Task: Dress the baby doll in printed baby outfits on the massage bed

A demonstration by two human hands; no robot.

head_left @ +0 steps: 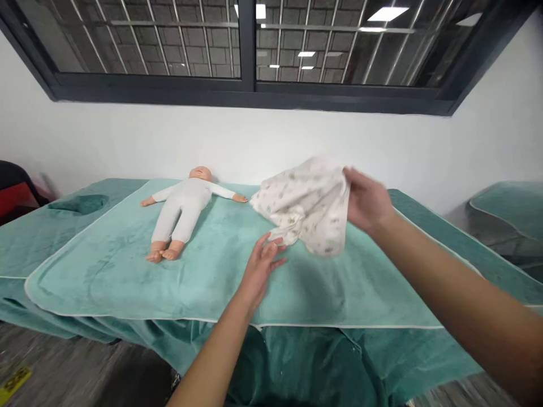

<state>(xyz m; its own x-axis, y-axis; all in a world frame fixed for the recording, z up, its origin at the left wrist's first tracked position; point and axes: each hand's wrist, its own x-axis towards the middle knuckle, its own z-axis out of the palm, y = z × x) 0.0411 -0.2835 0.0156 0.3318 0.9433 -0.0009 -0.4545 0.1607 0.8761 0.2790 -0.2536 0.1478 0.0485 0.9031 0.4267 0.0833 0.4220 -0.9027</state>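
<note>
My right hand pinches the upper right edge of a white cloth garment with a small print, lifting it partly off the bed; its exact kind is hard to make out in the folds. Just below the garment's lower left is my left hand, its fingers apart and nothing in its grasp. A baby doll with a white cloth body lies on its back to the left, arms spread, one hand close to the garment's left end.
The bed is spread with a light green cover over a darker green sheet. Behind it stands a white wall under a dark-framed window. A red and black object is at far left, another green-covered surface at right.
</note>
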